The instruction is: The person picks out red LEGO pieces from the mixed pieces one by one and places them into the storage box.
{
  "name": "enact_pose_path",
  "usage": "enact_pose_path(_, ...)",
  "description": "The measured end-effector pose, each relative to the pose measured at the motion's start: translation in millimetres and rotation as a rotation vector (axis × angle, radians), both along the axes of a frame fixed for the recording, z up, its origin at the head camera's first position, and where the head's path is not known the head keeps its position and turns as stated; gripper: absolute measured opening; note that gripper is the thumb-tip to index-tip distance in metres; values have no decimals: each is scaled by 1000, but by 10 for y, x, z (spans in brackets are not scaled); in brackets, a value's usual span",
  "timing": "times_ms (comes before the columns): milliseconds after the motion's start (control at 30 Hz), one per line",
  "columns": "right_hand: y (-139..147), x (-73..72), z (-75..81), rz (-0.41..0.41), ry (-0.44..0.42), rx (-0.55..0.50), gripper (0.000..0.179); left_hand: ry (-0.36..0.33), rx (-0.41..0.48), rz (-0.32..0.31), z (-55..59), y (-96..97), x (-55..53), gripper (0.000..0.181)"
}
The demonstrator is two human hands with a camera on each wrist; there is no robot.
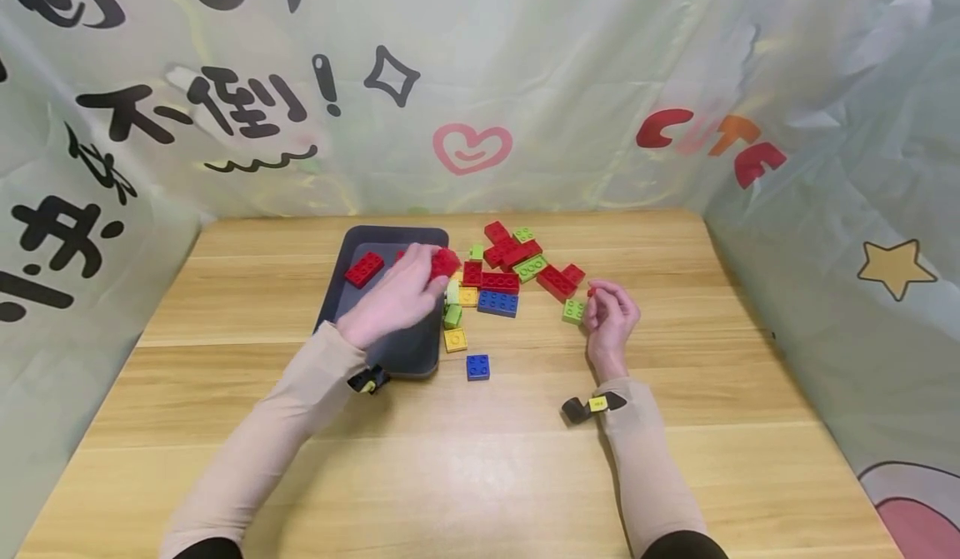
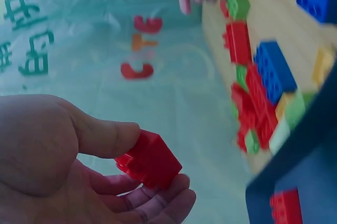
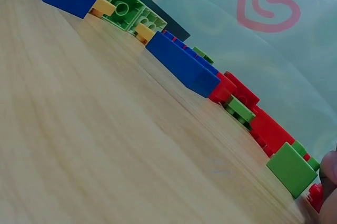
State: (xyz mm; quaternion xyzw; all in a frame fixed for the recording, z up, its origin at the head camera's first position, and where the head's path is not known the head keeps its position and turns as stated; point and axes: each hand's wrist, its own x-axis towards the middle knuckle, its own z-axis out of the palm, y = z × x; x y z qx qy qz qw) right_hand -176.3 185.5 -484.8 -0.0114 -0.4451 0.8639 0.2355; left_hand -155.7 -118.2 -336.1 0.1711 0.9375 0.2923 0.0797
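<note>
My left hand (image 1: 397, 292) is over the dark tray (image 1: 397, 359), pinching a red brick (image 2: 155, 158) between thumb and fingers near the tray's right rim. Inside the tray lies a red brick (image 1: 364, 269), and part of another shows behind the hand. On the right, my right hand (image 1: 611, 317) is low by the table with its fingers curled around a small red brick (image 3: 316, 196), which they mostly hide. Just left of those fingers sits a green brick (image 1: 573, 311).
Between tray and right hand, several loose bricks lie on the wooden table (image 1: 510, 459): a long blue brick (image 1: 497, 303), a yellow brick (image 1: 455, 340), a square blue brick (image 1: 477, 366) and a red and green heap (image 1: 517, 252). A printed curtain (image 1: 570, 84) hangs behind.
</note>
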Motion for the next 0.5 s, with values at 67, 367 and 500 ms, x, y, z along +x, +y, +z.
enact_pose_path(67, -2, 1, 3, 3, 2, -3, 32, 11, 1, 21, 38, -120, -61, 43)
enact_pose_path(367, -6, 1, -5, -5, 1, 9, 25, -1, 55, 79, 242, -626, -315, 42)
enact_pose_path(500, -7, -1, -7, 0, 5, 6, 30, -16, 7, 101, 328, -785, -362, 42)
